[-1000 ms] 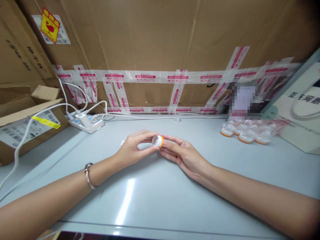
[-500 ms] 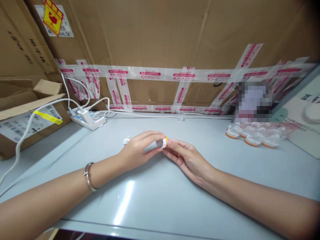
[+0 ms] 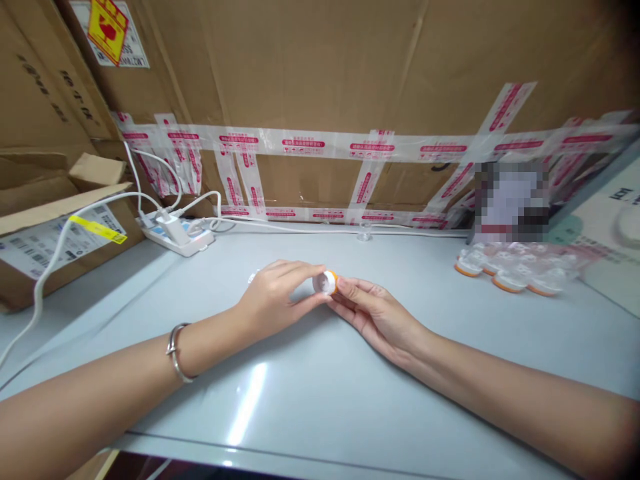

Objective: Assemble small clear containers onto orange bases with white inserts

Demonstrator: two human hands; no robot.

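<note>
A small clear round container with a white inner part and an orange rim [image 3: 325, 283] is held on its side above the table. My left hand [image 3: 275, 293] pinches its clear end between thumb and fingers. From the other side, my right hand [image 3: 377, 310] grips the orange rim with thumb and fingertips. Partly hidden behind my left hand, a small white object [image 3: 253, 275] lies on the table; its kind I cannot make out.
Several clear containers with orange bases [image 3: 510, 280] stand in a group at right. A small clear piece [image 3: 365, 233] lies near the back cable. At left are a white power strip [image 3: 193, 243] and an open cardboard box [image 3: 95, 233]. A large taped carton [image 3: 310, 80] forms the back.
The container has turned slightly, showing more of its white inside. Both hands keep their grip in nearly the same place, while the camera view has shifted a little.
</note>
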